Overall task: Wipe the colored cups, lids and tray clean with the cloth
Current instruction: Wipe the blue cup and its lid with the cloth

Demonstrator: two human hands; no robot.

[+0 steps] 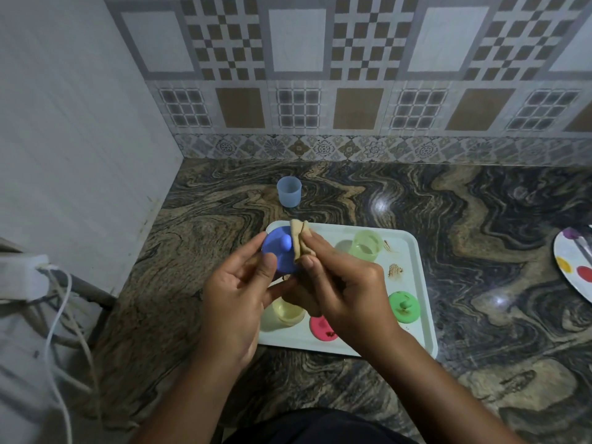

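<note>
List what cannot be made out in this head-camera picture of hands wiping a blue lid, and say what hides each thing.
Head view throughout.
Round pink plastic lid: far part hidden under the right hand.
Translucent yellow plastic cup: partly covered by the left hand.
White plate with coloured dots: cut off by the right frame edge.
Round blue plastic lid: right edge covered by the folded beige cloth.

home kitchen, swirled granite counter in a corner, patterned tile backsplash
</note>
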